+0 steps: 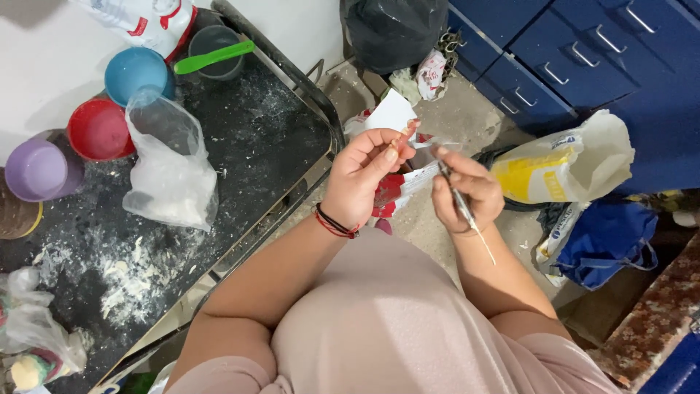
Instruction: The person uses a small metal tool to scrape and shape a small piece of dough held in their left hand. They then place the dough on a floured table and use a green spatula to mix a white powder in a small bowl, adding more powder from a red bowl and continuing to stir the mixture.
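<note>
My left hand (362, 176), with red and black cords at the wrist, pinches a tiny pale piece (402, 136) between thumb and fingertips. My right hand (464, 191) grips a thin metal tool (462, 206) with a white pointed end that sticks out below the wrist. The two hands are close together, right of the table's edge and above the floor. The tool's upper tip points toward the small piece.
A black table (255, 138) dusted with white powder lies at the left. It carries a clear plastic bag (169, 166), purple, red and blue cups (135, 71) and a green spoon (213, 57). Blue drawers (569, 51), a yellow-white sack (561, 166) and bags crowd the floor.
</note>
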